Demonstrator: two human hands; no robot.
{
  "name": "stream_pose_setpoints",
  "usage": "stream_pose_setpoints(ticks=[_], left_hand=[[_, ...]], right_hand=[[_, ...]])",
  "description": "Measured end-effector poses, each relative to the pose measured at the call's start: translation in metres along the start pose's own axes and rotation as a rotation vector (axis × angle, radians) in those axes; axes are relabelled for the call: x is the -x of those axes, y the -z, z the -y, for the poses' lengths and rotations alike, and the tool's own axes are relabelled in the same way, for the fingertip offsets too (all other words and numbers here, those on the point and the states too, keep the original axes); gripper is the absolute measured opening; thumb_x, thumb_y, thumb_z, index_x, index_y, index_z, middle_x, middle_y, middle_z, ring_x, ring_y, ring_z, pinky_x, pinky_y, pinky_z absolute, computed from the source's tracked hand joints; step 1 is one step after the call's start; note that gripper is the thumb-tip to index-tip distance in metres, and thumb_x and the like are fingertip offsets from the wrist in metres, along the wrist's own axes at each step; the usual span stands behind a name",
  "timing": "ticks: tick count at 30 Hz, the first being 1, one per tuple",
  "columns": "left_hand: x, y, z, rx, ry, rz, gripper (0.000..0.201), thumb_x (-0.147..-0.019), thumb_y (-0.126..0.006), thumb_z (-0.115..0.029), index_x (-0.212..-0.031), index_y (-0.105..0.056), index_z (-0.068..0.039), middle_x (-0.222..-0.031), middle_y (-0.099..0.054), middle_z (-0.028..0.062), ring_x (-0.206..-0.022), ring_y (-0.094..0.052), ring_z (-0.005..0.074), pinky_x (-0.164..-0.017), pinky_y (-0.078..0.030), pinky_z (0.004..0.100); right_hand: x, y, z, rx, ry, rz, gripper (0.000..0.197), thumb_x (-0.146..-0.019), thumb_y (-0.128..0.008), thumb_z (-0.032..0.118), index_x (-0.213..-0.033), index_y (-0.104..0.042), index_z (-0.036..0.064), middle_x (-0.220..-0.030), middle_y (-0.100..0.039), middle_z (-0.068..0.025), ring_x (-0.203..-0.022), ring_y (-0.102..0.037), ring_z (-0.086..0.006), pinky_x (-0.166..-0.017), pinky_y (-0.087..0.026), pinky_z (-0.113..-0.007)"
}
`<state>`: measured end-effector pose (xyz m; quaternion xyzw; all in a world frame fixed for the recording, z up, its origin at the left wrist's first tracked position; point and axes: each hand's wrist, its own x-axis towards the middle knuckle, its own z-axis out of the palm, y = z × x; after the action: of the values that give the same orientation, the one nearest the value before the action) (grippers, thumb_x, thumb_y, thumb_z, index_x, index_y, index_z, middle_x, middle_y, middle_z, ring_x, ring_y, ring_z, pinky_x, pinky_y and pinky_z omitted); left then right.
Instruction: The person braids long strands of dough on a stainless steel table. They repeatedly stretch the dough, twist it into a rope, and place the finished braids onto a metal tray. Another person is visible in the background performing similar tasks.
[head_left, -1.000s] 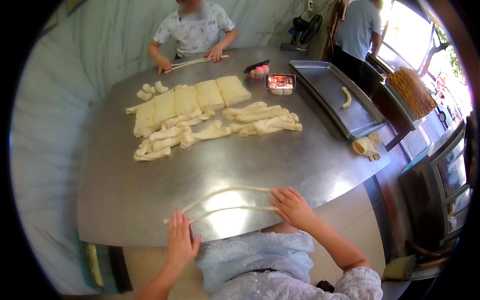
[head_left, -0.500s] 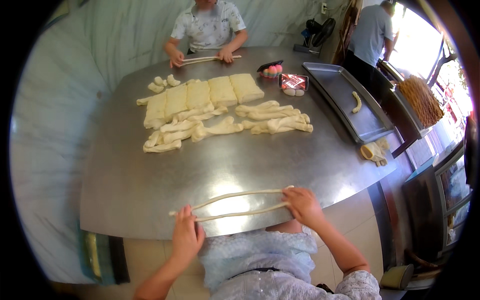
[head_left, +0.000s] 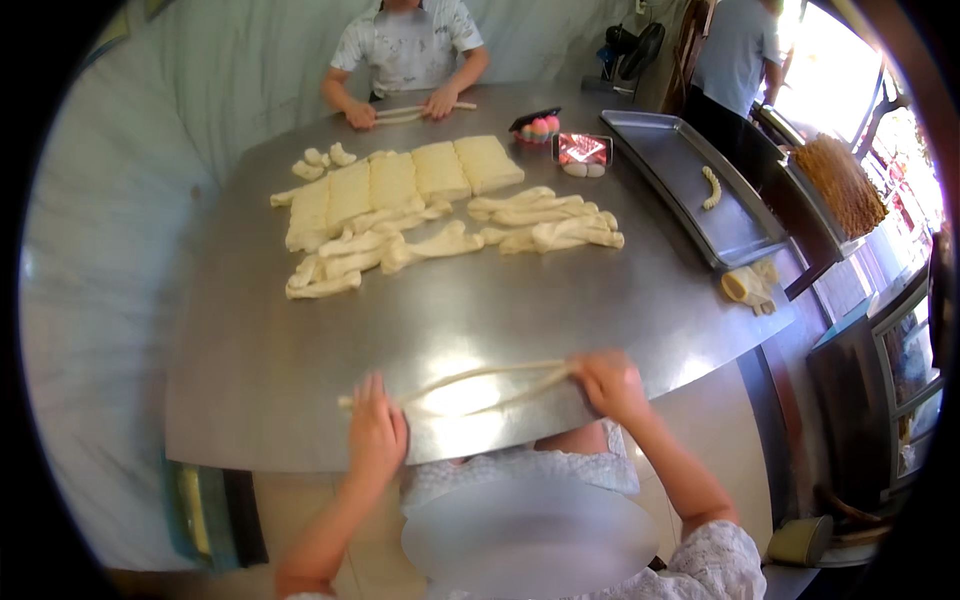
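Over my feed, I'd press evenly on the thin, pale, doubled dough strand [head_left: 500, 368] near the silvery metal table [head_left: 480, 310]'s front edge, bare left hand [head_left: 378, 432] flat, fingers close, bare right hand [head_left: 612, 386] curled, grip unclear.

Two thin, pale dough strands [head_left: 490, 369] lie at six o'clock, bowed apart mid-length and converging toward their nine and three o'clock ends.

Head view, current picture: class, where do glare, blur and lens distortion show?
Head view throughout: glare whitens the metal table between the left hand and right hand, and the dough strands look soft; an oval smear blurs the pale clothing; the bright opening at right is overexposed; fisheye curves the table's edges.
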<state>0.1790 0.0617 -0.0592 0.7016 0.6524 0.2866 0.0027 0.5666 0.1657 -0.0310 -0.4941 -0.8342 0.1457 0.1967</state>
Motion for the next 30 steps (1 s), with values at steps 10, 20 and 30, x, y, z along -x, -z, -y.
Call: stream_pose_setpoints(ticks=[10, 20, 30], left_hand=[[0.014, 0.021, -0.025, 0.062, -0.138, 0.189, 0.038, -0.094, -0.055, -0.01, -0.127, -0.053, 0.007, -0.142, -0.049, 0.0329, -0.135, -0.044, 0.0495, -0.117, -0.029, 0.0599], [-0.012, 0.008, -0.024, 0.02, -0.335, 0.21, 0.039, -0.093, -0.059, -0.013, -0.126, -0.052, 0.005, -0.147, -0.045, 0.0301, -0.135, -0.044, 0.0496, -0.115, -0.03, 0.0628], [-0.081, -0.003, -0.026, -0.123, -0.23, 0.243, 0.042, -0.096, -0.053, -0.013, -0.132, -0.05, 0.007, -0.154, -0.036, 0.0291, -0.148, -0.026, 0.0443, -0.123, -0.014, 0.0591]], right_hand=[[0.017, 0.001, 0.002, 0.079, 0.291, -0.116, 0.029, -0.088, -0.069, 0.017, -0.116, -0.072, 0.0075, -0.121, -0.066, -0.0151, -0.114, -0.058, -0.0339, -0.098, -0.046, -0.047], [0.0, -0.011, 0.002, 0.15, 0.286, -0.123, 0.027, -0.09, -0.064, 0.018, -0.114, -0.07, 0.0053, -0.136, -0.06, -0.0157, -0.126, -0.054, -0.0372, -0.106, -0.044, -0.046], [-0.034, -0.017, 0.0, 0.222, 0.19, -0.309, 0.028, -0.091, -0.065, 0.02, -0.113, -0.071, 0.0048, -0.13, -0.064, -0.0127, -0.12, -0.058, -0.0286, -0.1, -0.047, -0.046]])
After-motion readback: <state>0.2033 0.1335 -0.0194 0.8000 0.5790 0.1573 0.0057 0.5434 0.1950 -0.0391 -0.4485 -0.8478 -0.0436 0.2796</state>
